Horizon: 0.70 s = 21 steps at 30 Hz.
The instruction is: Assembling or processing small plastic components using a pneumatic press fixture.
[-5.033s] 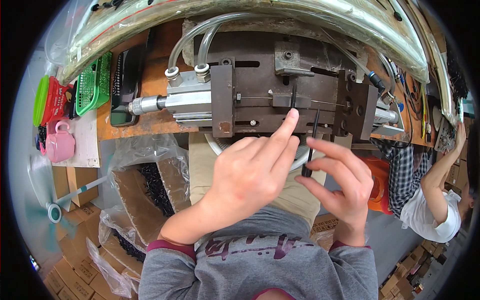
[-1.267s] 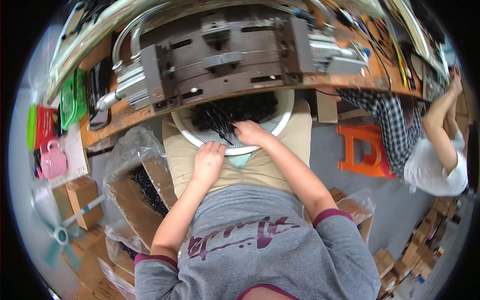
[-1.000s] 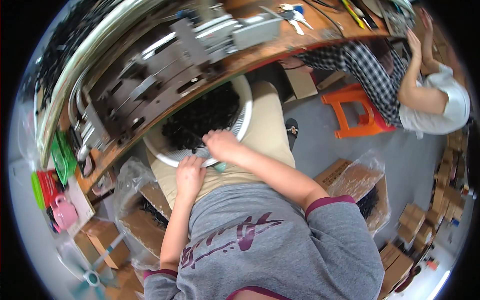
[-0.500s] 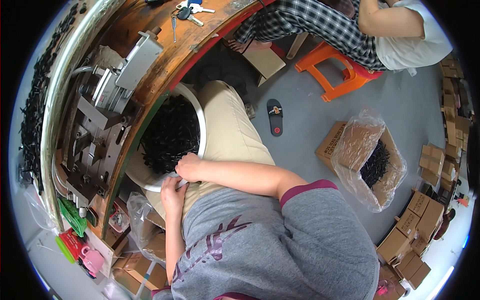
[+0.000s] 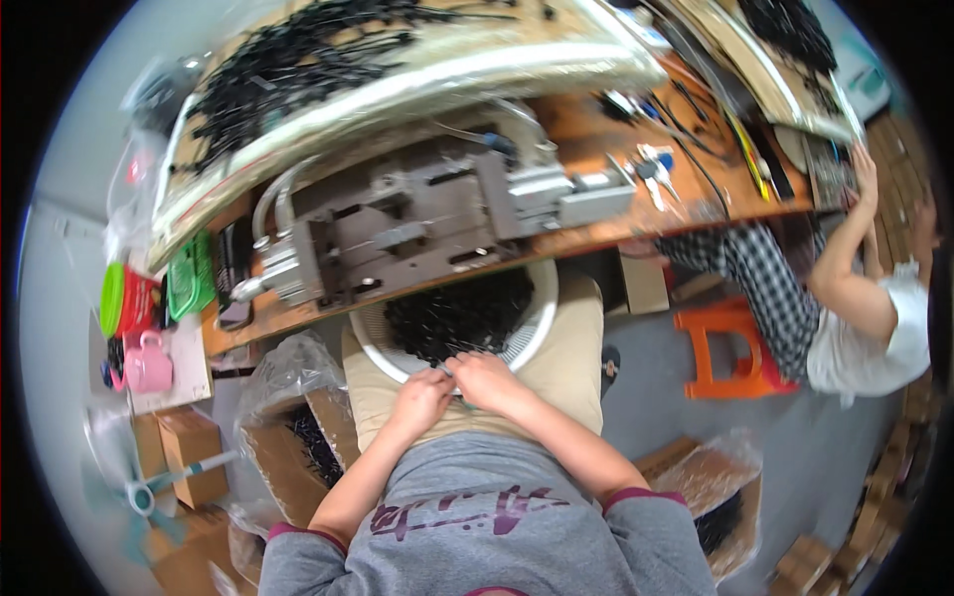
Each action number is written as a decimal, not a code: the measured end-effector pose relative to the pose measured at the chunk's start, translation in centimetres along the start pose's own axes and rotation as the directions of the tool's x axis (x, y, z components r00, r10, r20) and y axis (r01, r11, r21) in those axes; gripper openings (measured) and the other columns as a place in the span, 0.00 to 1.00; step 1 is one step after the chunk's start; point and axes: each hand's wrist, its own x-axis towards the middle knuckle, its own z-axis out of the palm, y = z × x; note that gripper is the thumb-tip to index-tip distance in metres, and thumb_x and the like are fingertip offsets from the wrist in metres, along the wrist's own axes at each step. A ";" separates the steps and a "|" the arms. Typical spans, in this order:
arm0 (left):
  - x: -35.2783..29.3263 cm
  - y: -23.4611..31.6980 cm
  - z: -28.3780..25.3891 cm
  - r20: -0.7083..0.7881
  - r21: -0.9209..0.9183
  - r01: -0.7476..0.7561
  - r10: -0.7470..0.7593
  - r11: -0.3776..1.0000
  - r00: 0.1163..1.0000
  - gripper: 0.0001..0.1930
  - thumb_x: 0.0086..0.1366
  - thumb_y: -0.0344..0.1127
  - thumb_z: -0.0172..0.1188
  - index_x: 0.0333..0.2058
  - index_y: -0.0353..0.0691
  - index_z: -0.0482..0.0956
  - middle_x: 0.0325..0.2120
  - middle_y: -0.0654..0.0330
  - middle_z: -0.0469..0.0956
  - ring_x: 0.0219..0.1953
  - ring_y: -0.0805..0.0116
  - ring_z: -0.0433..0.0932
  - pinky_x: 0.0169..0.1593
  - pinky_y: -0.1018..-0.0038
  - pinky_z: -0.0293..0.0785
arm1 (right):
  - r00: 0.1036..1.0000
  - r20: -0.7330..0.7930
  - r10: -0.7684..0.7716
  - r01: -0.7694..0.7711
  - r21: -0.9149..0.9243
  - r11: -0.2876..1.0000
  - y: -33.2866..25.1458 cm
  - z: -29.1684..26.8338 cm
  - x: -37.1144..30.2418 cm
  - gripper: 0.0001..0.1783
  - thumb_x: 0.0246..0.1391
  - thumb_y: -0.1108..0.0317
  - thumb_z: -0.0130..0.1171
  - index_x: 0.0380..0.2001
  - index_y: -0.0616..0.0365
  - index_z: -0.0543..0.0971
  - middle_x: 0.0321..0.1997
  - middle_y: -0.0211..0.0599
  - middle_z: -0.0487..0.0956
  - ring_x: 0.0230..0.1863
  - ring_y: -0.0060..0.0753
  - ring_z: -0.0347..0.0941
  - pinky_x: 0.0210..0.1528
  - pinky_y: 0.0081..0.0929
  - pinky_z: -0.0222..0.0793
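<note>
A white plastic basket [image 5: 546, 328] rests on my lap, partly under the bench edge. Inside it lies a heap of small black stick-like parts [image 5: 457, 313]. My left hand [image 5: 422, 399] and my right hand [image 5: 483, 381] meet at the basket's near rim, fingers bent and pressed together. Whatever they pinch is too small and too covered to name. A metal clamping fixture [image 5: 397, 233] with cylinders at both ends sits on the bench just beyond the basket.
More black parts [image 5: 298, 74] lie on a raised tray behind the fixture. Keys [image 5: 653, 177] rest on the wooden bench. Plastic-lined cartons [image 5: 278, 462] stand at both sides, with a fan [image 5: 142, 499] at the left. A person [image 5: 865, 318] sits at the right near an orange stool [image 5: 730, 353].
My view has swung round to face the bench squarely, so the fixture, tray and left cartons show more fully. Both hands remain together at the basket's near rim.
</note>
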 end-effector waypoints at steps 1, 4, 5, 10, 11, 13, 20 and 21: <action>-0.3 0.0 0.3 -0.011 0.013 0.006 -0.006 1.000 1.000 0.14 0.45 0.28 0.65 0.35 0.38 0.83 0.31 0.55 0.79 0.37 0.54 0.77 0.44 0.62 0.74 | 1.000 -0.004 -0.011 0.011 0.031 0.999 -1.1 -2.0 0.0 0.09 0.50 0.69 0.56 0.34 0.60 0.78 0.35 0.42 0.81 0.39 0.42 0.79 0.40 0.37 0.75; 0.2 0.7 -0.1 -0.065 0.015 -0.060 0.061 0.998 0.996 0.13 0.47 0.30 0.66 0.35 0.40 0.83 0.31 0.56 0.81 0.35 0.57 0.78 0.41 0.63 0.74 | 0.928 -0.307 -0.211 0.255 0.108 0.961 -4.6 -8.3 0.6 0.09 0.51 0.70 0.58 0.35 0.61 0.79 0.33 0.41 0.80 0.36 0.41 0.79 0.38 0.36 0.74; 0.8 2.0 -2.3 -0.105 0.002 -0.120 0.120 0.993 0.987 0.12 0.49 0.31 0.67 0.35 0.40 0.83 0.31 0.56 0.81 0.35 0.58 0.79 0.40 0.64 0.74 | 0.882 -0.384 -0.275 0.326 0.073 0.942 -5.6 -10.8 1.1 0.09 0.51 0.71 0.59 0.36 0.62 0.79 0.33 0.40 0.80 0.35 0.40 0.78 0.37 0.35 0.74; 3.4 6.2 -21.2 -0.679 0.195 -0.201 0.280 0.960 0.679 0.10 0.52 0.29 0.69 0.35 0.42 0.83 0.29 0.62 0.82 0.28 0.64 0.78 0.38 0.70 0.72 | 0.729 -0.603 -0.324 0.452 0.068 0.890 -9.3 -19.8 3.2 0.10 0.47 0.81 0.62 0.35 0.64 0.80 0.29 0.41 0.81 0.28 0.39 0.77 0.30 0.30 0.71; 4.0 5.1 -24.8 -0.801 0.261 -0.211 0.334 0.942 0.496 0.08 0.55 0.27 0.64 0.36 0.40 0.82 0.30 0.60 0.82 0.31 0.64 0.78 0.39 0.71 0.72 | 0.724 -0.617 -0.308 0.447 0.080 0.891 -9.7 -20.4 3.4 0.11 0.45 0.82 0.62 0.35 0.65 0.81 0.27 0.41 0.80 0.26 0.37 0.76 0.29 0.28 0.70; 6.1 3.1 -31.5 -0.921 0.250 -0.108 0.270 0.962 0.281 0.10 0.63 0.29 0.57 0.43 0.33 0.78 0.41 0.53 0.79 0.45 0.62 0.75 0.51 0.68 0.69 | 0.742 -0.594 -0.311 0.446 0.092 0.890 -10.3 -20.9 3.8 0.11 0.45 0.82 0.62 0.35 0.65 0.81 0.27 0.41 0.80 0.25 0.36 0.75 0.28 0.27 0.69; 16.4 -11.0 -44.2 -0.790 -0.228 0.334 -0.375 0.914 0.485 0.56 0.56 0.77 0.45 0.65 0.28 0.56 0.64 0.33 0.56 0.68 0.45 0.53 0.69 0.61 0.48 | 0.778 -0.493 -0.390 0.502 0.115 0.857 -11.0 -18.4 4.3 0.11 0.43 0.82 0.64 0.34 0.63 0.82 0.27 0.40 0.81 0.24 0.35 0.76 0.27 0.27 0.69; 16.8 -11.3 -44.5 -0.792 -0.228 0.328 -0.371 0.917 0.485 0.56 0.56 0.77 0.45 0.65 0.28 0.56 0.64 0.33 0.56 0.68 0.45 0.53 0.69 0.61 0.48 | 0.786 -0.491 -0.375 0.492 0.129 0.861 -10.8 -18.0 4.1 0.13 0.44 0.82 0.63 0.36 0.61 0.83 0.27 0.40 0.81 0.26 0.35 0.78 0.30 0.25 0.72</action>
